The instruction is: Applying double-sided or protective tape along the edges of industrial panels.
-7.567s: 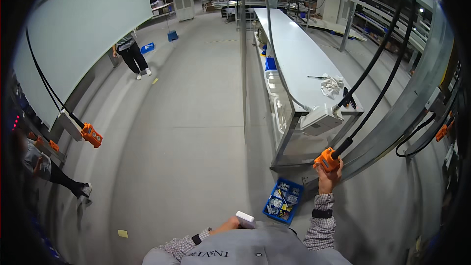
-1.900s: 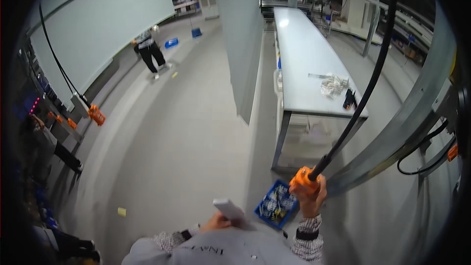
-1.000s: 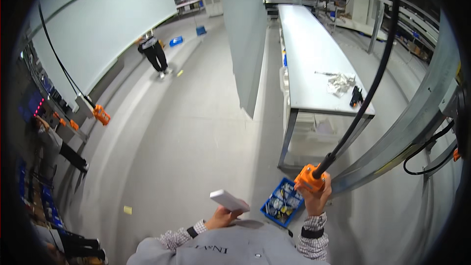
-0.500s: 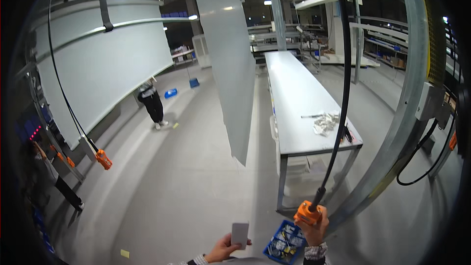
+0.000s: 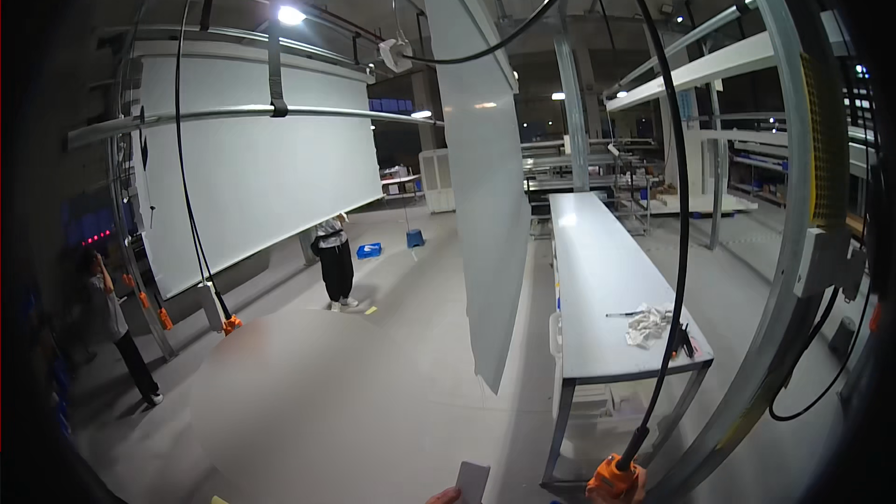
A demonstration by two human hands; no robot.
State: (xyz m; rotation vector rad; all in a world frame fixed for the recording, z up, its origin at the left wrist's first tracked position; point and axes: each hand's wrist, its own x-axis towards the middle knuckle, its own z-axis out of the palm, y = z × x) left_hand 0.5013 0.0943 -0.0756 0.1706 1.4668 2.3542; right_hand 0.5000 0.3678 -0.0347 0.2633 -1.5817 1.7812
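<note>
Low at the right, my right hand (image 5: 640, 483) is closed around an orange pendant control (image 5: 611, 480) on a thick black cable (image 5: 682, 224); most of that hand is behind the control or below the picture's edge. Only some fingers of my left hand (image 5: 445, 497) show at the bottom edge, gripping a flat grey rectangular thing (image 5: 473, 483) about the size of a phone. Ahead, a large pale grey screen sheet (image 5: 490, 196) hangs almost edge-on, its pointed lower end above the floor.
A long white table (image 5: 611, 271) bears crumpled white scraps (image 5: 646, 325) and dark tools (image 5: 684, 342). A steel post (image 5: 784, 317) stands close at right. A wide white screen (image 5: 261, 159) hangs at left, with one person (image 5: 336, 266) beside it and another (image 5: 117, 327) farther left.
The view has tilted up, so both hands sit lower in the picture. The blue bin of small parts by my right hand has dropped out of view. Both hands keep their holds.
</note>
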